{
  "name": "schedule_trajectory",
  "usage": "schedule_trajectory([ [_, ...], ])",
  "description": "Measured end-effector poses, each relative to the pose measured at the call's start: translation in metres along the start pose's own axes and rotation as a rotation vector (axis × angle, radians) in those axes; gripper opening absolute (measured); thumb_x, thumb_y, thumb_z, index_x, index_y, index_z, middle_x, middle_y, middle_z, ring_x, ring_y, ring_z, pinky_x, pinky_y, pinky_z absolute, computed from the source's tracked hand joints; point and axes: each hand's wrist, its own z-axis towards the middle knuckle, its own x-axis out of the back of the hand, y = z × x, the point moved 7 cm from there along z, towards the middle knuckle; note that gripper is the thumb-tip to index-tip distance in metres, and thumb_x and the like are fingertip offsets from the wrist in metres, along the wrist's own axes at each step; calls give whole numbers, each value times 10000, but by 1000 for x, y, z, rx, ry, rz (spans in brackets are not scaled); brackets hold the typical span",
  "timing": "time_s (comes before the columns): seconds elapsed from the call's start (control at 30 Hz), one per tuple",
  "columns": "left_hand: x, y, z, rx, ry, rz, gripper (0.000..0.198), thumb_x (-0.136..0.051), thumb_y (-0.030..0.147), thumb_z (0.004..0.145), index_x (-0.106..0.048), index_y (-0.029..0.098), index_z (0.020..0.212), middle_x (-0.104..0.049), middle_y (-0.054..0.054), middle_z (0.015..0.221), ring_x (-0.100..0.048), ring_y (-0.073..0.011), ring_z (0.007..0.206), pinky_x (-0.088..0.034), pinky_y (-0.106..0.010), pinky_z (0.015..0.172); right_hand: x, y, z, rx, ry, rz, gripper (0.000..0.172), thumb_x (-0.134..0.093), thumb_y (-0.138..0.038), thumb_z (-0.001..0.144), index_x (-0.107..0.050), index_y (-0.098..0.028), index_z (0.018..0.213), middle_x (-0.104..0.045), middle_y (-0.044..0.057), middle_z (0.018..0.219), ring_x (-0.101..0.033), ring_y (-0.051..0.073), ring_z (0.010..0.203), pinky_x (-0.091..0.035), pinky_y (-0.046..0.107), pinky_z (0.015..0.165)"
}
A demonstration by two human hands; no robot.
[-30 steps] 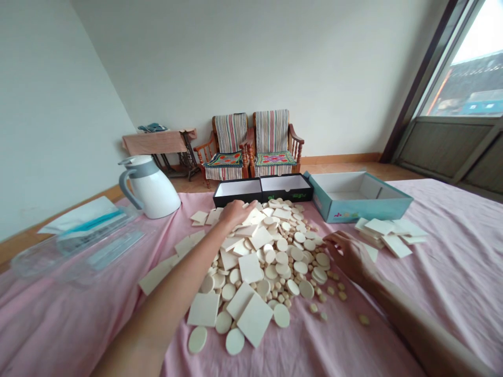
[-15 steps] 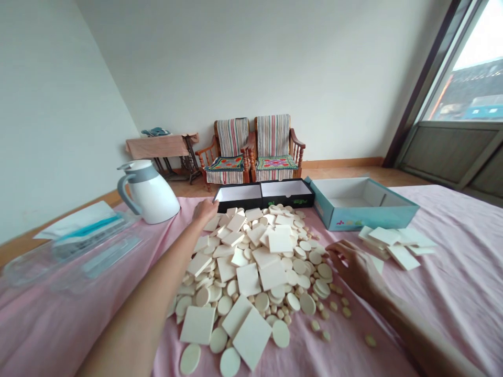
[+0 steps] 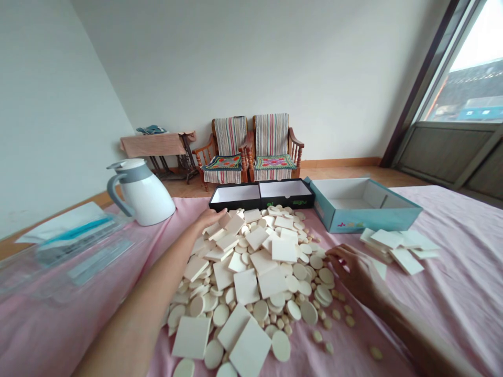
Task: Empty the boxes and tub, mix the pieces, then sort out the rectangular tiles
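A large heap of cream square tiles and round discs point(image 3: 243, 277) lies on a pink cloth point(image 3: 459, 272). My left hand point(image 3: 208, 220) rests flat and open on tiles at the heap's far left edge, close to a black open box point(image 3: 236, 197). My right hand point(image 3: 348, 267) touches discs at the heap's right edge, its fingers slightly curled and holding nothing I can see. Small round pieces point(image 3: 334, 314) are scattered just below that hand. A loose group of cream tiles point(image 3: 401, 251) lies to its right.
A pale blue open box point(image 3: 363, 212) stands next to the black box at the far side. A white jug point(image 3: 141, 196) and a clear plastic container point(image 3: 66, 256) stand to the left. Behind the cloth are several pieces of furniture, including two striped wooden armchairs point(image 3: 251, 149).
My left hand has moved left from the heap's top to its far left edge. Tiles from the left now lie closer together in the heap. My right hand has barely moved.
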Motion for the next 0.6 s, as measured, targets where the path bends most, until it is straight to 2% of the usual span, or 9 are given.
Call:
schedule_trajectory([
  [0.07, -8, 7, -4, -12, -62, -51, 434, -533, 534, 897, -635, 117, 965, -658, -49, 897, -640, -197, 821, -527, -327, 712, 0, 0, 0, -9, -2, 1, 231, -438, -290, 905, -655, -222, 866, -671, 36, 883, -627, 172, 730, -448, 277, 645],
  [0.13, -15, 16, -9, -46, -105, -87, 530, -571, 655, 800, -633, 130, 832, -646, -30, 748, -633, -205, 749, -489, -283, 629, 0, 0, 1, -1, -7, 4, 236, -431, -291, 910, -654, -219, 876, -671, 40, 890, -626, 171, 735, -448, 278, 653],
  [0.27, -26, 35, -17, -117, -141, -127, 627, -646, 771, 591, -590, 163, 734, -612, 1, 642, -606, -199, 673, -425, -252, 554, -3, -1, 2, 24, -14, 1, 241, -429, -303, 911, -651, -217, 869, -668, 43, 877, -623, 173, 741, -445, 279, 652],
  [0.33, -34, 46, -22, -162, -179, -142, 650, -628, 786, 582, -603, 163, 764, -625, 3, 661, -601, -186, 664, -426, -248, 563, -3, -1, 2, 24, -22, 2, 240, -431, -308, 909, -649, -220, 860, -668, 42, 871, -620, 173, 730, -444, 282, 646],
  [0.43, -46, 68, -32, -262, -249, -160, 660, -597, 763, 640, -644, 155, 894, -673, -13, 765, -618, -186, 720, -456, -256, 624, -2, -4, 1, 16, -40, 16, 240, -424, -304, 909, -646, -225, 865, -672, 42, 884, -622, 176, 728, -446, 290, 644],
  [0.6, -69, 121, -60, -480, -353, -137, 559, -579, 629, 776, -667, 154, 1058, -706, -71, 1052, -629, -227, 993, -468, -304, 861, 5, -12, 0, 6, -37, 46, 282, -391, -314, 925, -653, -223, 870, -678, 54, 896, -621, 181, 737, -461, 307, 666],
])
